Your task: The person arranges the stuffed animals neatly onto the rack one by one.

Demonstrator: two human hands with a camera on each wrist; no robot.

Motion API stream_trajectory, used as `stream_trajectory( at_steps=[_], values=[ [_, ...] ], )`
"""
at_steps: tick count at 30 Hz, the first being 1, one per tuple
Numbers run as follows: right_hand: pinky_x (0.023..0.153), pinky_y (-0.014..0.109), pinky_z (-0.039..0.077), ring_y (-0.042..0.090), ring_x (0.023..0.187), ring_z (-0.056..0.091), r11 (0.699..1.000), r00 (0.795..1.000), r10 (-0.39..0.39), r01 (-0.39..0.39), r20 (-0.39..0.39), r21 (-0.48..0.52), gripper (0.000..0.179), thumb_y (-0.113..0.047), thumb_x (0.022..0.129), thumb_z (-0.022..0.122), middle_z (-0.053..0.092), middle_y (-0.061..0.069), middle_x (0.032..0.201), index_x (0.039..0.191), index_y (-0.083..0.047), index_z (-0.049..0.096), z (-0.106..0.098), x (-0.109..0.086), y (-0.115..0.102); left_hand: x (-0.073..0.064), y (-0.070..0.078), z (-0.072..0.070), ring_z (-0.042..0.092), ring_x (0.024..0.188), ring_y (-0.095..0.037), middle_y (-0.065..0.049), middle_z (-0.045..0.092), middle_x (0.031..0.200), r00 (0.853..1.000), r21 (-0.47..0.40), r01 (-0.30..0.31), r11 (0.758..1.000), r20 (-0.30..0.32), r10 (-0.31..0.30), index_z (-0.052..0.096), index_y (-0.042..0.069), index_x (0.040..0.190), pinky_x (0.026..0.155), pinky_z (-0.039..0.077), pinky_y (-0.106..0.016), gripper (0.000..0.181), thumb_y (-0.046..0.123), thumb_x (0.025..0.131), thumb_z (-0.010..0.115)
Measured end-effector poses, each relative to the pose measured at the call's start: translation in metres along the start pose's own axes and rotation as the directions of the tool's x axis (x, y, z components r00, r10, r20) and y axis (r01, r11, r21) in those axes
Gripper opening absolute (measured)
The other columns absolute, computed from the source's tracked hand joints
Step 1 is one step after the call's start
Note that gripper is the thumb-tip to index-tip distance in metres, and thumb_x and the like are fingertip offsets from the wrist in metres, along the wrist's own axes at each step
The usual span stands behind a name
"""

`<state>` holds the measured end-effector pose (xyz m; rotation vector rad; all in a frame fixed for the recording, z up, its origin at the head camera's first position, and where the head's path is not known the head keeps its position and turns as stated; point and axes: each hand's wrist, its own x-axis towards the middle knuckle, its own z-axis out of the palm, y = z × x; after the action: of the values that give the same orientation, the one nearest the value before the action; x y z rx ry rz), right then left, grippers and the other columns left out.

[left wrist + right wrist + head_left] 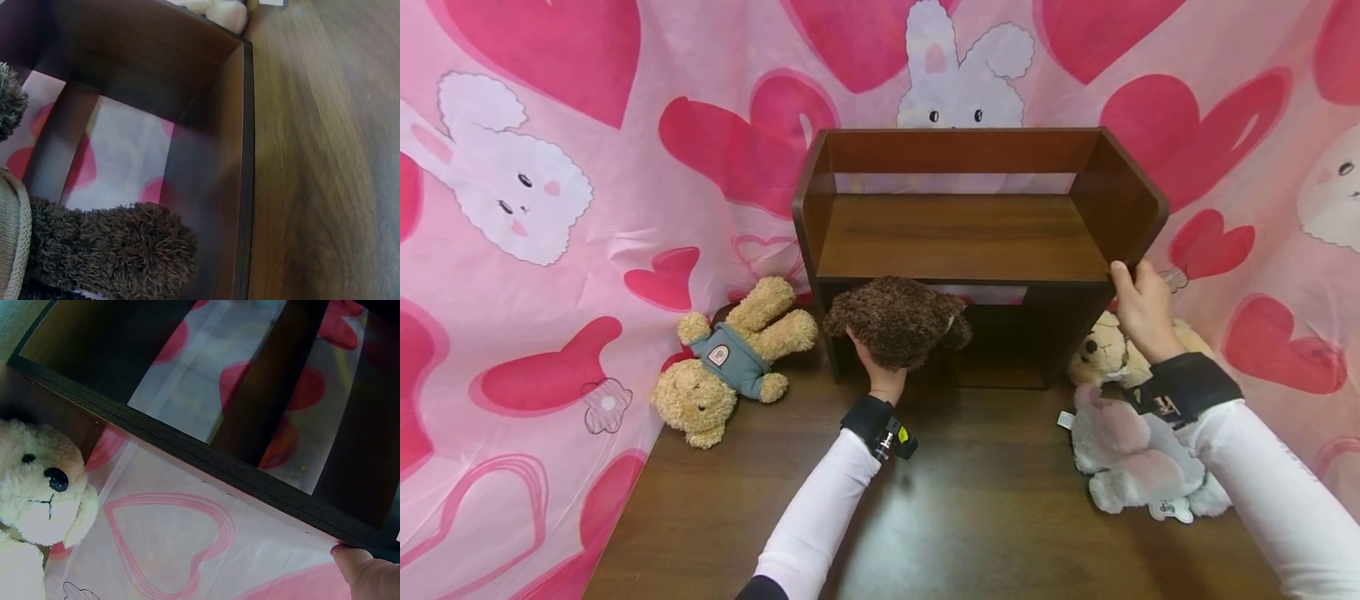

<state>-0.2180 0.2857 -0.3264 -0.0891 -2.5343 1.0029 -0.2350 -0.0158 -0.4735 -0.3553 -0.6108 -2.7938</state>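
The left hand (882, 377) grips a brown soft toy (895, 318) at the shelf (955, 237)'s lower opening, near its left edge; the right hand (1148, 315) pinches the shelf's right front edge, apparently steadying it.

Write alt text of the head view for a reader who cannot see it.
A person's left grip holds a brown plush at the lower opening of a shelf, while the right grip holds the shelf's side. A teddy lies to the left; a cream plush and a grey-pink plush are to the right. Pink heart-patterned cloth hangs behind.
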Motion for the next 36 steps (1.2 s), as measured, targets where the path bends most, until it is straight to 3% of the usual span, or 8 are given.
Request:
stream_trajectory(
  at_steps=[3, 7, 11, 16, 18, 25, 30, 36],
  values=[
    [0.045, 0.023, 0.033, 0.003, 0.043, 0.038, 1.000, 1.000, -0.003, 0.003, -0.007, -0.006, 0.044, -0.030, 0.097, 0.033, 0.049, 0.021, 0.078, 0.108, 0.010, 0.046, 0.000, 0.000, 0.000, -0.001, 0.005, 0.012, 0.018, 0.135, -0.026, -0.011, 0.015, 0.148, 0.999, 0.031, 0.018, 0.999, -0.045, -0.016, 0.003, 0.014, 0.147, 0.109, 0.016, -0.041, 0.064, 0.052, 0.095, 0.002],
    [0.043, 0.023, 0.034, 0.002, 0.040, 0.038, 1.000, 1.000, 0.003, -0.003, -0.003, -0.003, 0.044, -0.031, 0.097, 0.033, 0.049, 0.022, 0.079, 0.109, 0.010, 0.046, 0.000, 0.000, 0.000, 0.006, -0.005, -0.006, 0.024, 0.133, -0.023, -0.009, 0.022, 0.147, 1.000, -0.024, -0.002, 1.000, 0.016, 0.003, 0.011, 0.015, 0.146, 0.108, 0.020, -0.038, 0.063, 0.052, 0.096, 0.011],
    [0.040, 0.022, 0.035, 0.001, 0.038, 0.039, 1.000, 1.000, 0.010, -0.010, 0.002, 0.007, 0.045, -0.032, 0.097, 0.033, 0.049, 0.021, 0.079, 0.111, 0.009, 0.046, 0.000, 0.001, 0.000, 0.007, -0.006, -0.007, 0.020, 0.135, -0.027, -0.010, 0.018, 0.148, 0.999, -0.015, 0.025, 1.000, -0.025, -0.025, 0.007, 0.015, 0.147, 0.109, 0.017, -0.044, 0.066, 0.054, 0.094, -0.001],
    [0.046, 0.022, 0.034, 0.000, 0.042, 0.037, 1.000, 1.000, 0.007, -0.007, -0.021, 0.002, 0.043, -0.031, 0.097, 0.034, 0.049, 0.019, 0.078, 0.109, 0.008, 0.047, 0.001, 0.002, 0.001, 0.030, -0.036, -0.072, 0.032, 0.130, -0.022, -0.006, 0.032, 0.143, 0.992, -0.168, 0.071, 0.983, 0.117, -0.051, 0.028, 0.020, 0.142, 0.104, 0.028, -0.039, 0.066, 0.060, 0.090, 0.031],
    [0.045, 0.021, 0.034, -0.001, 0.041, 0.037, 1.000, 1.000, 0.004, -0.004, -0.028, -0.001, 0.043, -0.031, 0.097, 0.034, 0.049, 0.018, 0.076, 0.108, 0.008, 0.048, 0.001, 0.002, 0.001, 0.033, -0.040, -0.078, 0.034, 0.129, -0.020, -0.004, 0.035, 0.141, 0.992, -0.171, 0.078, 0.982, 0.110, -0.060, 0.032, 0.020, 0.140, 0.103, 0.029, -0.037, 0.064, 0.059, 0.090, 0.035],
    [0.044, 0.023, 0.035, 0.000, 0.043, 0.039, 1.000, 1.000, 0.011, -0.011, 0.000, 0.009, 0.044, -0.032, 0.097, 0.033, 0.048, 0.017, 0.078, 0.111, 0.008, 0.046, 0.001, 0.001, 0.001, 0.011, 0.002, 0.008, 0.036, 0.124, -0.017, 0.002, 0.041, 0.128, 0.986, 0.031, 0.110, 0.993, -0.132, -0.105, 0.031, 0.019, 0.136, 0.105, 0.026, -0.037, 0.059, 0.048, 0.095, -0.001],
    [0.048, 0.024, 0.034, -0.001, 0.046, 0.038, 1.000, 1.000, 0.009, -0.009, -0.009, 0.005, 0.044, -0.032, 0.097, 0.033, 0.049, 0.019, 0.081, 0.111, 0.007, 0.047, 0.000, 0.001, 0.002, 0.008, 0.012, 0.027, 0.032, 0.127, -0.018, 0.003, 0.037, 0.130, 0.981, -0.001, 0.131, 0.991, -0.147, -0.130, 0.014, 0.015, 0.145, 0.105, 0.027, -0.034, 0.063, 0.046, 0.094, -0.004],
    [0.047, 0.024, 0.034, 0.003, 0.044, 0.039, 1.000, 1.000, 0.009, -0.009, -0.009, 0.001, 0.044, -0.032, 0.097, 0.033, 0.048, 0.018, 0.077, 0.109, 0.008, 0.047, 0.000, 0.000, 0.001, 0.009, 0.012, 0.027, 0.021, 0.134, -0.026, -0.005, 0.027, 0.139, 0.980, -0.049, 0.111, 0.993, -0.162, -0.117, 0.005, 0.011, 0.146, 0.107, 0.022, -0.039, 0.064, 0.046, 0.094, -0.003]
  ],
)
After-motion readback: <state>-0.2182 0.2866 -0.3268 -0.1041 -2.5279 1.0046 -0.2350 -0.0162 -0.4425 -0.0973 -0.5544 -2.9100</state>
